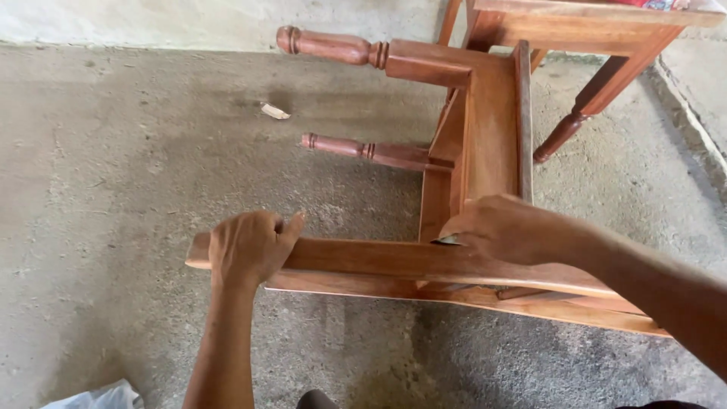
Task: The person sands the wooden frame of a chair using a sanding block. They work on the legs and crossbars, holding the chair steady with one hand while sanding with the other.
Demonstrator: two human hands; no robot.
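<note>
A reddish-brown wooden chair lies on its side on the concrete floor, two turned front legs pointing left. Its long back leg runs across the near side. My left hand is wrapped around that leg near its left end. My right hand presses down where the leg meets the seat frame, fingers curled over a small dark-and-pale piece that looks like sandpaper; most of it is hidden under the palm.
A second wooden piece of furniture with a turned leg stands at the top right. A small pale scrap lies on the floor beyond the chair. White cloth or plastic shows at the bottom left. A raised concrete edge runs along the right.
</note>
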